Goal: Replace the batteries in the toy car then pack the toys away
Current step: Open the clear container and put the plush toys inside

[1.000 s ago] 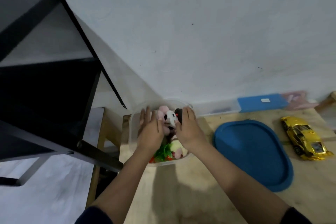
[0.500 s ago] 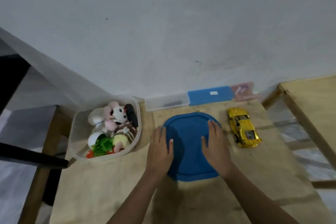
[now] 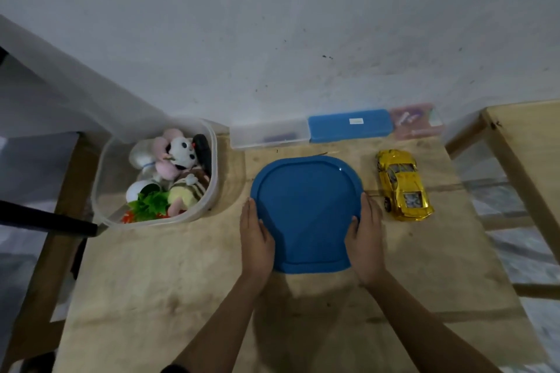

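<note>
A blue plastic lid (image 3: 306, 209) lies flat on the wooden table (image 3: 169, 288). My left hand (image 3: 256, 239) rests against the lid's left edge with straight fingers. Along the right edge lies my right hand (image 3: 365, 244), its thumb on top of the lid. A gold toy car (image 3: 403, 185) stands on its wheels just right of the lid, apart from my right hand. At the table's left, a clear tub (image 3: 214, 160) holds plush toys (image 3: 178, 157), a green plastic plant and other small toys.
Along the wall stand a clear box (image 3: 269, 136), a blue box (image 3: 348, 126) and a pink box (image 3: 415, 119). A second wooden table (image 3: 530, 136) sits at the right. A black bar (image 3: 45, 219) juts in at the left, beside the tub.
Both hands left the toys in the tub and moved right to the blue lid. They then slid from its top to its side edges. The view turned right.
</note>
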A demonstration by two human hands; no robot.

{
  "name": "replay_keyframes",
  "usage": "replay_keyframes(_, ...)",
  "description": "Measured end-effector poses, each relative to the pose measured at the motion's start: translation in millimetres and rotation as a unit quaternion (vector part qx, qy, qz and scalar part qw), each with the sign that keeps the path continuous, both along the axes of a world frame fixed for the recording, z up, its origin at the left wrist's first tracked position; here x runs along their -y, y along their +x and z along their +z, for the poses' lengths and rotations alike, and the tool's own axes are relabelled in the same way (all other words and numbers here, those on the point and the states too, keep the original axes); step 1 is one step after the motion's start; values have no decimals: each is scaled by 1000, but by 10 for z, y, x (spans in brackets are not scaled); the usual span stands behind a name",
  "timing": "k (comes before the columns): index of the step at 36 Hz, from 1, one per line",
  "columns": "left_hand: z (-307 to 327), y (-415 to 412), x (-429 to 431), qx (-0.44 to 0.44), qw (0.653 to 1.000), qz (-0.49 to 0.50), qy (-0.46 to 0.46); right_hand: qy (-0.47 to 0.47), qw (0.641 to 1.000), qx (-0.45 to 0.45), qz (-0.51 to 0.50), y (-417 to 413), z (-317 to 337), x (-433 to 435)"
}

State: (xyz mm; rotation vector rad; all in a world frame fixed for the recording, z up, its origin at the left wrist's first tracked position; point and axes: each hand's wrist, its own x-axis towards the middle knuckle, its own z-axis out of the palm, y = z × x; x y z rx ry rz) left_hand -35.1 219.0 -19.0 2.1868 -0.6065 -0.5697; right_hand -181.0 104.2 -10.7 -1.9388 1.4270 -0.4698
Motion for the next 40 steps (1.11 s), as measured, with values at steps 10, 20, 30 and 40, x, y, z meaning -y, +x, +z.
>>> replay_keyframes(10,477,330,81,-9,992,43,-120,-37,991,115,-50,258,324,27)
replay_keyframes(20,834,1166,-410,52,987,70,-133,8,982,188,-9,1211,608,-275)
replay_keyframes(30,651,1894,-1204,102,990,99,-24,42,982,175,52,2166,505,-875)
replay_keyframes(40,682,2371,-1237,-2,991,108,-82,-21,990,130,46,2573,533,-907)
